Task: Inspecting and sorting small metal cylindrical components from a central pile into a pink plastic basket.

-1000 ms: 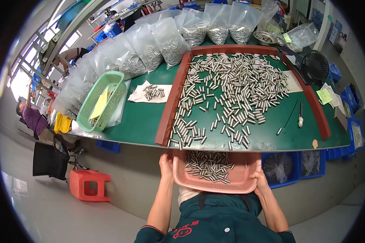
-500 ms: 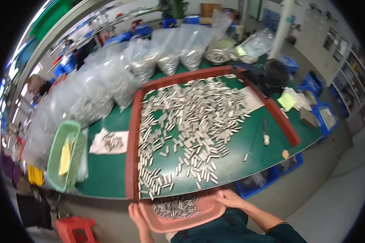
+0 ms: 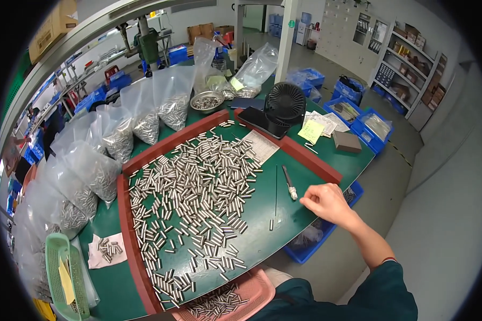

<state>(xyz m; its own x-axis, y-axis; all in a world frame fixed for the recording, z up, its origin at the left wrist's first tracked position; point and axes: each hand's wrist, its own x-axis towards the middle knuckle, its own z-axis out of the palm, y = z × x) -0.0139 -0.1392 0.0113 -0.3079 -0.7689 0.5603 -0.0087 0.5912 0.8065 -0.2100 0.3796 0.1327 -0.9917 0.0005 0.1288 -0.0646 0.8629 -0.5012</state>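
Observation:
My right hand (image 3: 329, 203) is over the table's right front edge, its fingers curled together. Whatever they may hold is hidden; the fingertips are close to a slim dark tool with a whitish end (image 3: 293, 193). My left hand is out of the picture. Below the table's front edge sits a pink plastic basket (image 3: 263, 289) partly filled with short metal pins (image 3: 217, 304); its left part is cut off by the lower rim. A broad heap of similar pins (image 3: 198, 176) lies on the green tabletop (image 3: 257, 235). One single pin (image 3: 271, 224) lies apart, near a thin dark rod (image 3: 276, 190).
Red-brown rails (image 3: 131, 241) border the heap. Clear bags of pins (image 3: 171, 104) line the far and left sides, with a metal bowl (image 3: 207, 101). A black fan (image 3: 285, 101) stands at the back right. A green basket (image 3: 56, 257) is left; blue bins (image 3: 305, 251) sit below.
My right hand has let go of the pink basket and moved up to the table's right edge. My left hand has left the picture. The view has turned right; a small tan piece no longer shows.

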